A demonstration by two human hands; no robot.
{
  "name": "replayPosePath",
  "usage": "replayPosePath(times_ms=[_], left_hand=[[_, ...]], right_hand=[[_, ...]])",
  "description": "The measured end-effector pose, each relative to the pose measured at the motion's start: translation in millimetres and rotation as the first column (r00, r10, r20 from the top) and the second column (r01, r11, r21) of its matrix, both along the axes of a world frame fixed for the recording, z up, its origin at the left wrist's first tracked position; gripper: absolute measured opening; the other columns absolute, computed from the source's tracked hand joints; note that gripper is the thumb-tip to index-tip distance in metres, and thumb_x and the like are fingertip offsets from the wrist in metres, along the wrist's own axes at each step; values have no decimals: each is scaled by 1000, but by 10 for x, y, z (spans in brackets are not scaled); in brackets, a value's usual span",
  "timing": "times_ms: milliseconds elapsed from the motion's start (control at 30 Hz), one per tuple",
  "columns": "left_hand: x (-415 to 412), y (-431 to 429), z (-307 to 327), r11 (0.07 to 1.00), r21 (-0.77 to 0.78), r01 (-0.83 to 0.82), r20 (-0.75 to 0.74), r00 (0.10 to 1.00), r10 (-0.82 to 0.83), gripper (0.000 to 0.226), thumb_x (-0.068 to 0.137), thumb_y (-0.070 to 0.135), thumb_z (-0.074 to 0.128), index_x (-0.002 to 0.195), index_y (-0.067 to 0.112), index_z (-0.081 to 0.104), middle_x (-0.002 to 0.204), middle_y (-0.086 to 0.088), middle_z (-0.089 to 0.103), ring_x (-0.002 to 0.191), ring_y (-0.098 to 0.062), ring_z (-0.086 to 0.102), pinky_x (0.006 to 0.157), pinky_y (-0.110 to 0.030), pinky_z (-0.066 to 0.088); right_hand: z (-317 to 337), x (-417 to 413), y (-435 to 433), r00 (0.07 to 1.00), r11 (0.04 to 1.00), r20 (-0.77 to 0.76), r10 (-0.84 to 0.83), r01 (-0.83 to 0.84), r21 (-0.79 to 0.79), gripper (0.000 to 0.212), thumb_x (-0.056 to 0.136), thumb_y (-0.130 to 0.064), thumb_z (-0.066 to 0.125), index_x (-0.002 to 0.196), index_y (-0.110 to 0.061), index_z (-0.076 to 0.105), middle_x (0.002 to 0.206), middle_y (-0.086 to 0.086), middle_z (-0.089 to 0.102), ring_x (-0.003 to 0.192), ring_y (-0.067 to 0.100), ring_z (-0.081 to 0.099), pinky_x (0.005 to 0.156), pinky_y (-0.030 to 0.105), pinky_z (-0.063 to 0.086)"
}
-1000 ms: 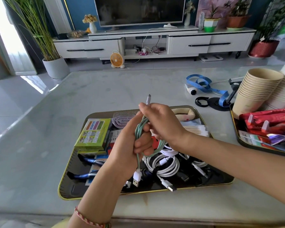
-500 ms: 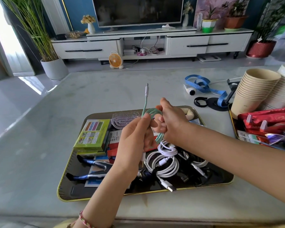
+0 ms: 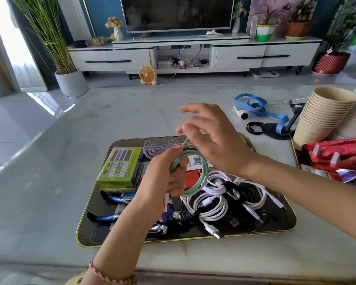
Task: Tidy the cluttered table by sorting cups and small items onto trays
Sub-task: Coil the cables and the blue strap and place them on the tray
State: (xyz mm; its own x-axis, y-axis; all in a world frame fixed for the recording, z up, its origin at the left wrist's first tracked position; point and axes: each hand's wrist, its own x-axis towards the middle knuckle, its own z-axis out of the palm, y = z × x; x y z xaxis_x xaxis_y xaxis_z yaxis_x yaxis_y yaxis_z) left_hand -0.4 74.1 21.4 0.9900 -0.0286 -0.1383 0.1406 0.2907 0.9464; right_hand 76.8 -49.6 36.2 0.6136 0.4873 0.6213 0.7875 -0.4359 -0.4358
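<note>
Mint-green cable [image 3: 205,173] in a loose round coil

Your right hand [image 3: 212,138] has released the green cable [image 3: 190,171] and opened above it; the upright plug end is now coiled down.

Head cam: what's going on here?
A person is tidying cables. The left hand grips a coiled green cable above the black tray, which holds white cables and other small items. The right hand hovers open and blurred just over the coil; contact is unclear. Stacked paper cups stand at the right.
</note>
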Motion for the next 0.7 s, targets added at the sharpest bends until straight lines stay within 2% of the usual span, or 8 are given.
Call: replayPosePath(times_ms=[100, 167, 233, 300, 400, 533, 600, 700], left_hand=[[-2, 24, 39, 998, -65, -12, 1, 1000, 13, 37, 97, 27, 35, 63, 13, 39, 39, 6, 20, 31, -6, 15, 33, -14, 21], [-2, 13, 56, 994, -82, -68, 5, 998, 69, 39, 97, 28, 38, 61, 14, 39, 39, 5, 21, 31, -6, 17, 32, -13, 21], [-1, -2, 42, 986, -44, -158, 23, 987, 159, 41, 97, 30, 41, 59, 14, 40, 40, 4, 22, 32, -7, 17, 33, -13, 19], [7, -23, 0, 970, 19, -242, 38, 970, 241, 42, 97, 32, 40, 60, 13, 40, 42, 3, 22, 34, -8, 17, 34, -14, 16], [16, -94, -43, 966, 16, -258, -10, 966, 258, 43, 98, 36, 38, 60, 15, 36, 48, 0, 23, 36, -9, 20, 34, -15, 19], [16, -162, -39, 935, -335, -116, -114, 990, 82, 46, 94, 40, 42, 59, 12, 50, 52, -2, 50, 47, -11, 49, 53, -24, 48], [35, -174, -39, 913, -402, -68, -81, 996, 38, 45, 95, 40, 38, 62, 12, 51, 49, 0, 44, 52, -13, 46, 64, -26, 44], [133, -181, 11, 880, -474, -32, -48, 999, 11, 42, 98, 38, 30, 72, 12, 49, 42, 6, 33, 41, -8, 37, 54, -20, 39]], right_hand=[[2, 18, -50, 987, 972, 115, 109, -82, -222, 46, 94, -41, 35, 93, -9, 67, 108, 5, 66, 108, 18, 52, 95, 26, 31], [-46, -69, -37, 989, 961, -36, 147, -151, -234, 49, 94, -50, 33, 93, -8, 59, 89, 5, 64, 88, 19, 57, 82, 31, 40], [-100, -214, 30, 916, 974, -355, 187, -221, -57, 38, 95, -44, 36, 94, -10, 52, 78, 3, 60, 72, 15, 56, 68, 32, 45], [-163, -312, 114, 869, 982, -459, 186, -147, 121, 24, 97, -32, 41, 92, -11, 51, 74, -1, 59, 66, 10, 56, 64, 31, 47], [-171, -339, 157, 925, 987, -361, 121, -72, 145, 22, 96, -30, 46, 86, -12, 53, 67, -6, 62, 60, 5, 58, 59, 21, 45], [-134, -290, 115, 886, 947, -435, 159, -12, 321, 28, 93, -30, 51, 80, -6, 50, 57, 3, 64, 40, 11, 55, 39, 22, 42], [-164, -210, 102, 902, 939, -416, 115, 38, 343, 29, 94, -32, 50, 76, -9, 47, 56, 2, 61, 42, 11, 53, 41, 21, 40], [-222, -3, 90, 937, 943, -348, 20, 98, 318, 33, 95, -32, 48, 70, -12, 46, 58, -2, 59, 52, 12, 54, 52, 27, 43]])
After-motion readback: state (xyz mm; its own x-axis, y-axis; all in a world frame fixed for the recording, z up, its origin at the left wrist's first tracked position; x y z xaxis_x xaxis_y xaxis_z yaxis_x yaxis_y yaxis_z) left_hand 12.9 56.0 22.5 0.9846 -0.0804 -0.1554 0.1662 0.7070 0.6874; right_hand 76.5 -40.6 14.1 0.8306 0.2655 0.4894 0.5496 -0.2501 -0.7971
